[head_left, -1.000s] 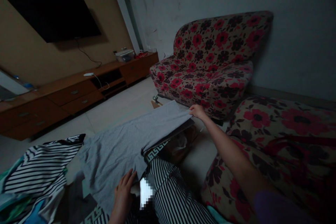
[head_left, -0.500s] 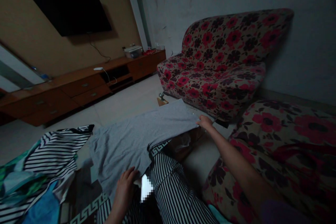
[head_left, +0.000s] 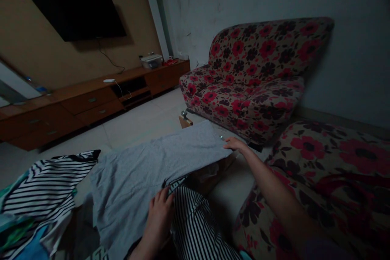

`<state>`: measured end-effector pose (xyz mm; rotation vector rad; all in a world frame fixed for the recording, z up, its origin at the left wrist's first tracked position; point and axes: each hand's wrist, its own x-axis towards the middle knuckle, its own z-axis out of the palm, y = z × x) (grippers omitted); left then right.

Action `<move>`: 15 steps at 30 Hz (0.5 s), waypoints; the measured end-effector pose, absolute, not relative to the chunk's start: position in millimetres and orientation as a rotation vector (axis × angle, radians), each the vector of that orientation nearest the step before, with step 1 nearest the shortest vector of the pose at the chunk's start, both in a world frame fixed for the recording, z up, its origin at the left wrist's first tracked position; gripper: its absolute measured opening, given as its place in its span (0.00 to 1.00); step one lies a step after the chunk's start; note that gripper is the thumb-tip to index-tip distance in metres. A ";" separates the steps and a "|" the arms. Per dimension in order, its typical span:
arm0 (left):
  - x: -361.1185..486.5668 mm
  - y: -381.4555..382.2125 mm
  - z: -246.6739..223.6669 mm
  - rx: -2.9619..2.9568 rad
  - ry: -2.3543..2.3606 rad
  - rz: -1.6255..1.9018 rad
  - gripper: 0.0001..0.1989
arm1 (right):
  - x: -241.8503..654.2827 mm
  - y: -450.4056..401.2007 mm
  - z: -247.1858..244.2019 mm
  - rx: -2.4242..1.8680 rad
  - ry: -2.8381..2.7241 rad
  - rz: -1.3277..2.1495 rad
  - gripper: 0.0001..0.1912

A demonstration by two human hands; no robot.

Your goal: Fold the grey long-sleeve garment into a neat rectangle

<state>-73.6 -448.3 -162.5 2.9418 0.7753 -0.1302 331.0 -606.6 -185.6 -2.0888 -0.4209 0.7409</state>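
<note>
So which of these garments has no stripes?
The grey shirt held by the right hand: it is one solid colour, while the cloth at far left and the garment beside the left hand both show black-and-white stripes.

Right arm [head_left: 276,189] extended forward and outward; right hand [head_left: 235,144] palm down, fingers together. Left hand [head_left: 160,215] low, central, fingers spread, slightly curled.

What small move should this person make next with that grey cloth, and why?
I'd probably smooth the grey cloth flat with the left hand, because it lies rumpled near that hand, while the right hand stays at its far edge.
</note>
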 end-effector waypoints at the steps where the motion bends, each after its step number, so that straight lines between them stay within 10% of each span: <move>1: -47.0 -460.8 -162.2 2.929 0.688 -0.062 0.24 | 330.3 -606.6 -183.6 -2.042 -0.418 0.762 0.13; 15: 174.1 -545.7 -167.1 2.981 0.338 0.415 0.21 | 345.3 -601.9 -180.4 -1.594 -0.529 0.840 0.20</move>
